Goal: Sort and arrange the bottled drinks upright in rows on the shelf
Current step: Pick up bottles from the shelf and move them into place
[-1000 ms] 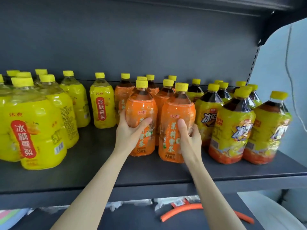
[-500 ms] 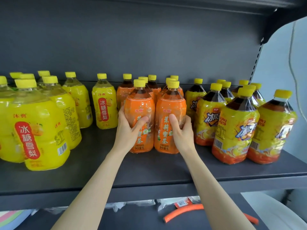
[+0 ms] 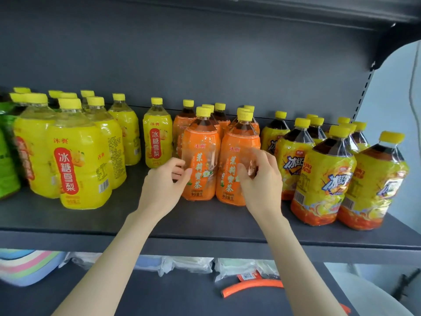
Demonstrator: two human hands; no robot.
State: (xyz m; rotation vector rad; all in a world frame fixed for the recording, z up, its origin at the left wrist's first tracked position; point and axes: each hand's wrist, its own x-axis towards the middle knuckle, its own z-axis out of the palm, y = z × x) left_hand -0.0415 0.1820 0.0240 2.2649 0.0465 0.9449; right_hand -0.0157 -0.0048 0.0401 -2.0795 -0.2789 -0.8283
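Seven orange bottles point(image 3: 219, 119) stand upright at the middle of the shelf point(image 3: 205, 220), counted by their yellow caps. Two are out in front, side by side and just about touching; the other five crowd behind them. Left of these stand the yellow bottles point(image 3: 157, 135), about ten caps showing, though the far ones overlap and the count is not certain. One of them stands alone just beside the orange group, and the rest are bunched further left. At the left edge a bit of green bottles point(image 3: 6, 160) shows, too cut off to count. On the right stand the tea bottles point(image 3: 323, 179), about nine caps, in rough rows running back from the shelf's front edge.

The left hand point(image 3: 164, 181) is in front of the left front bottle point(image 3: 201, 142), low on its left side. Its fingers point(image 3: 178, 166) are loosely curled and grasp nothing, the thumb tip at the label's edge. The right hand point(image 3: 262, 179) is in front of the right front bottle point(image 3: 237, 142). Its fingers point(image 3: 259, 156) are half spread and relaxed, blurred, released from the bottle. Whether any fingertip touches a label cannot be told.

On the lower shelf point(image 3: 159, 299) lie one orange tube point(image 3: 250, 287), some clear packets point(image 3: 182, 264) and a pastel striped stack point(image 3: 25, 263) at the left
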